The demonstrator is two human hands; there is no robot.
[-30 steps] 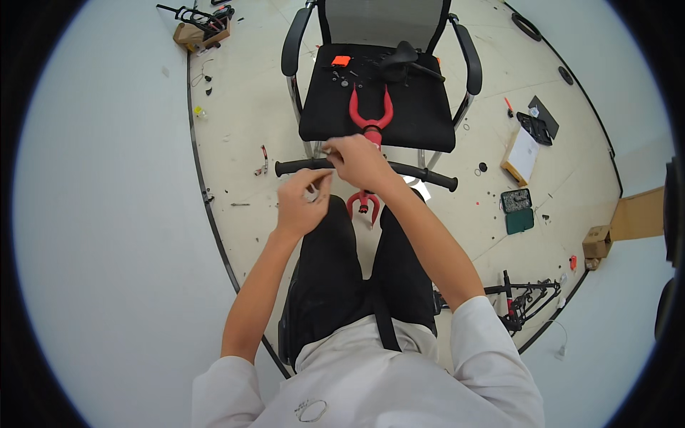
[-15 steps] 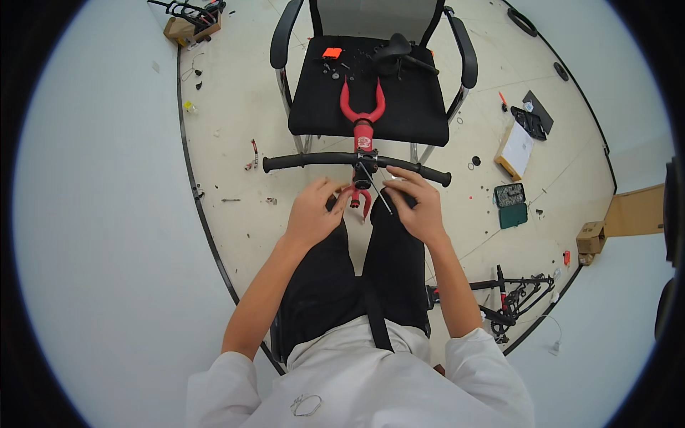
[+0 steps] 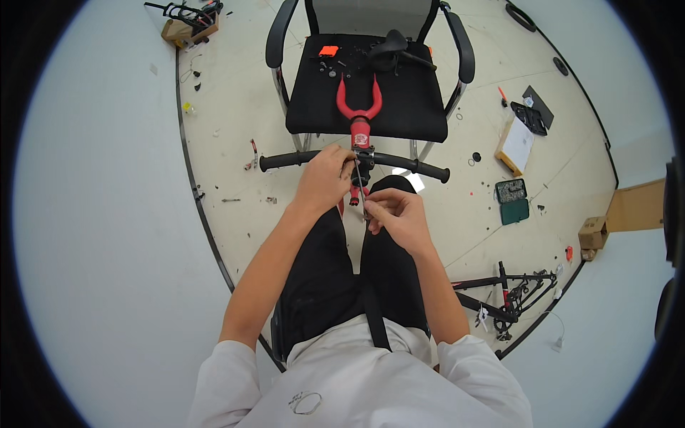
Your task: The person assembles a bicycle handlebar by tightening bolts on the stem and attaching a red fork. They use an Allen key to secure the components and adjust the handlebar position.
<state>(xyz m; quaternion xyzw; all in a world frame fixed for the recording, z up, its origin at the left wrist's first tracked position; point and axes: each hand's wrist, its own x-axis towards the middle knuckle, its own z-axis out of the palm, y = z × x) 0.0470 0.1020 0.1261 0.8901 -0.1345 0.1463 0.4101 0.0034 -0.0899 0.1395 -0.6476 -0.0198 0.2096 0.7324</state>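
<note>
A black handlebar point(image 3: 412, 165) with a black stem is fixed to a red bicycle fork point(image 3: 360, 114), whose prongs rest on the chair seat. From the stem a thin metal hex key point(image 3: 361, 187) points toward me. My right hand point(image 3: 401, 220) pinches its near end between thumb and fingers, above my right thigh. At the stem, my left hand point(image 3: 325, 177) is closed, its fingertips against the key's upper end; its thumb is hidden. Below the stem, another red part point(image 3: 354, 192) shows between my knees, partly covered.
The black office chair point(image 3: 303, 107) holds a bicycle saddle point(image 3: 389, 51), an orange piece point(image 3: 328, 51) and several small parts. On the floor to the right lie a green case point(image 3: 513, 212), a cardboard-edged box point(image 3: 515, 146) and a black bicycle frame point(image 3: 505, 299).
My left hand has moved up and right to the stem. My right hand has come down and left and taken hold of the hex key, which has swung left.
</note>
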